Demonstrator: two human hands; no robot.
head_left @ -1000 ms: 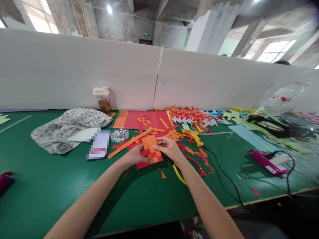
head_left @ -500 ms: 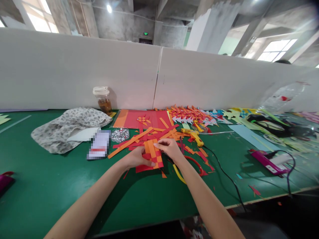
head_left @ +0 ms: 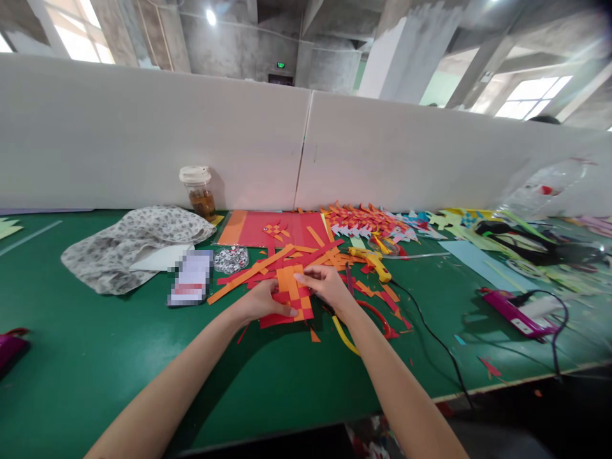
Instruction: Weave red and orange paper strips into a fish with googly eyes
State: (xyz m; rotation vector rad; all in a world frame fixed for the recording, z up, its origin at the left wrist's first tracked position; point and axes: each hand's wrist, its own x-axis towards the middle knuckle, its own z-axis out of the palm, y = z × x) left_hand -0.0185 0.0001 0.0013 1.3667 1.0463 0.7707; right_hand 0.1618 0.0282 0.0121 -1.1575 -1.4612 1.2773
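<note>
Between my hands is a piece of woven paper strips [head_left: 302, 305], red and orange in a checkered pattern, with orange strips running up from it. My left hand [head_left: 264, 301] pinches its left and lower side, thumb on top. My right hand [head_left: 326, 284] has its fingertips closed on the upper right of the orange strips. Beyond them lies a pile of loose orange and red strips [head_left: 275, 264]. Scissors with a red and yellow handle [head_left: 345, 336] lie partly under my right forearm.
A yellow glue gun [head_left: 375, 261] with a black cord lies right of the pile. Finished paper fish [head_left: 368, 220] are heaped behind it. A phone [head_left: 192, 277], a bag of googly eyes [head_left: 231, 259], a cloth [head_left: 129, 248] and a lidded cup [head_left: 199, 194] stand left. A purple power strip [head_left: 519, 313] lies right.
Both hands keep almost the same place and grip on the woven paper. The orange strips at its top appear slightly more spread; otherwise the view has barely shifted.
</note>
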